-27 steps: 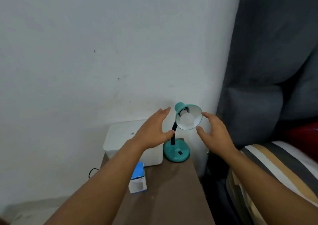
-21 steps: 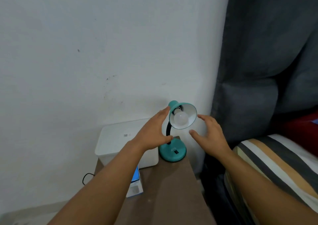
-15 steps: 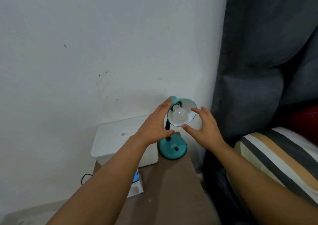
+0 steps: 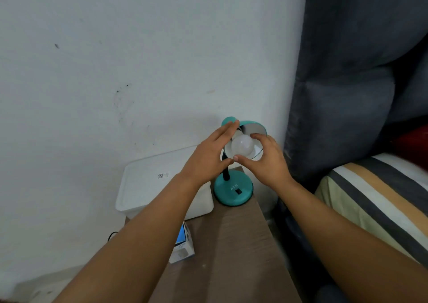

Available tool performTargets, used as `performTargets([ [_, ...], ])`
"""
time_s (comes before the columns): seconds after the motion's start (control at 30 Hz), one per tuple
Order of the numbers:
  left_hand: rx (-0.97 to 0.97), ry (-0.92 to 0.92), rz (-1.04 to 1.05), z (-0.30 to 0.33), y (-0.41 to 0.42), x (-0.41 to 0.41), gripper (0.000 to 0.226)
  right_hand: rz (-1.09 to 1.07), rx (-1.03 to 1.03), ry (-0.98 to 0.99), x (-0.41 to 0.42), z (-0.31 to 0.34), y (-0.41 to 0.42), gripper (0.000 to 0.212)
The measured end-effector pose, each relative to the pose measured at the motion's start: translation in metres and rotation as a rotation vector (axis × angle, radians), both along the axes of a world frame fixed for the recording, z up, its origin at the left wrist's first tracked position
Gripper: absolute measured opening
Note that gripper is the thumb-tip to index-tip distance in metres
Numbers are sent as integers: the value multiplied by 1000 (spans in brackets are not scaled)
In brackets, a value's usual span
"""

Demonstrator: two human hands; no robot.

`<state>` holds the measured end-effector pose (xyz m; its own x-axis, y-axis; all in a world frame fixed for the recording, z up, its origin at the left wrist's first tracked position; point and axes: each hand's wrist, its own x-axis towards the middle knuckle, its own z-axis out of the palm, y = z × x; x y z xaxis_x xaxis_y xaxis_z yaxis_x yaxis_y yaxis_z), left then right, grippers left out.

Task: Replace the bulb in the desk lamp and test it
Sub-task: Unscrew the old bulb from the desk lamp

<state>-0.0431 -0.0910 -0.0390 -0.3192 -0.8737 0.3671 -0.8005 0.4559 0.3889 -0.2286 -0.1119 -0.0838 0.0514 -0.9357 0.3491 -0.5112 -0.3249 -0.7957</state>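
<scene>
Two bare forearms reach away from the viewer across a narrow brown table [image 4: 231, 244]. Nearest, at about 7 o'clock from the table's middle, a small blue-and-white box [image 4: 183, 247] stands at the left edge, partly hidden by the left arm; it may hold the new bulb, but that cannot be told. Beyond it, at 10 o'clock, sits a white bin [image 4: 148, 182] against the wall [image 4: 139, 59]. At 12 o'clock, on the far end of the table, stands the lamp [image 4: 233, 190], teal, with a round base, a short black neck and a shade [image 4: 256, 129] tilted toward the viewer.

The bulb [image 4: 242, 144], white and frosted, sits screwed into the shade. The left hand [image 4: 208, 158] is open, fingers straight and together, laid against the shade's left side with the fingertips on its teal cap. The right hand [image 4: 266, 161] is half curled at the shade's right rim, thumb tip just below the bulb and forefinger at its upper right; whether they press the bulb yet cannot be told.

The bulb looks light, smooth and somewhat slippery, and likely breakable, so a gentle hold around its widest part seems best. The lamp also looks light with a bendable neck, so bracing the shade while turning seems wise.

To the right, at 3 o'clock, a striped bed [image 4: 375, 198] and dark grey headboard [image 4: 359, 82] stand close by.
</scene>
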Motion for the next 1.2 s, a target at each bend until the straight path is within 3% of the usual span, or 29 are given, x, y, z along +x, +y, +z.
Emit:
performTargets([
  [0.23,-17,-17,-10,-1,-4,3,100,-16,-11,-18,5,-7,-3,67],
  [0.57,0,13,-27,-2,-6,5,101,-43,13,-7,8,-10,-2,83],
  [0.7,-3,17,-34,-2,-6,4,98,-79,59,-48,10,-8,0,76],
  [0.87,-2,32,-18,-2,-4,4,101,-71,46,62,7,-6,-1,73],
  [1.07,-5,30,-10,-6,-2,3,101,-3,49,-73,8,-2,5,63],
  [1.2,-1,68,-14,-7,-2,2,95,-34,128,-181,13,2,7,71],
])
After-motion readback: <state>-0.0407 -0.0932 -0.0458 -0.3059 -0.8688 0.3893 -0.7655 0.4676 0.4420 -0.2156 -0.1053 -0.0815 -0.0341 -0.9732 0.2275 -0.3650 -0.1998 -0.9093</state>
